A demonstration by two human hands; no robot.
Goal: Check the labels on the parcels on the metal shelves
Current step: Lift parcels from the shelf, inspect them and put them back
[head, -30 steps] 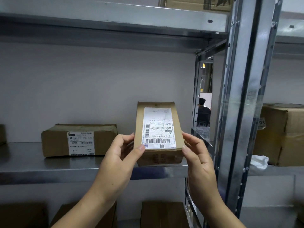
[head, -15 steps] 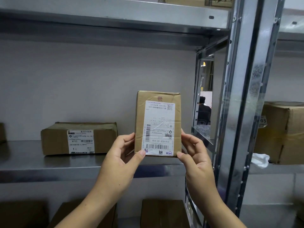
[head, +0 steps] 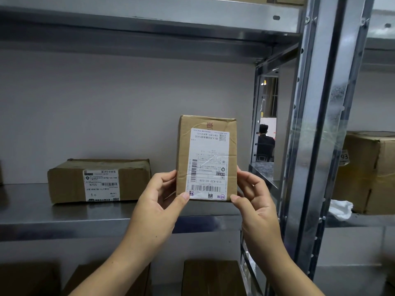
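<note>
over at the left of the frame a flat labelled parcel lies on the metal shelf. just right of centre the left hand and right hand grip the lower corners of a small brown parcel, held upright above the shelf edge with its white label upside down. further right stands a steel upright, then a big carton.

A small brown cardboard parcel stood upright in the air above the metal shelf, its white label facing the camera upside down. A second, flatter brown parcel lay on that shelf to the left, its own label facing forward.
</note>
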